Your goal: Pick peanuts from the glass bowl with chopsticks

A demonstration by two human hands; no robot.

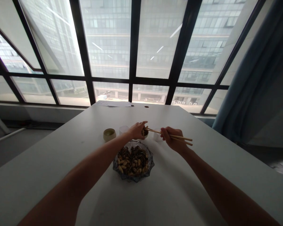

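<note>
My left hand (pixel 137 130) is closed around the side of a small cup (pixel 145 137) with brown nuts or seeds in it. Much of that cup is hidden by my fingers. In my right hand (pixel 173 138) is a pair of wooden chopsticks (pixel 153 130), their tips at the cup's mouth. Whether the tips pinch a piece is too small to tell. Nearer to me, below my left wrist, stands a scalloped glass bowl (pixel 134 179) holding pale peanuts in shells and darker seeds.
An olive-green cup (pixel 109 135) stands left of my left hand. One clear cup (pixel 124 129) sits behind my left wrist, another (pixel 157 136) beside my right hand. Papers (pixel 114 104) lie at the far edge of the white table (pixel 85 147). A blue curtain (pixel 242 81) hangs right.
</note>
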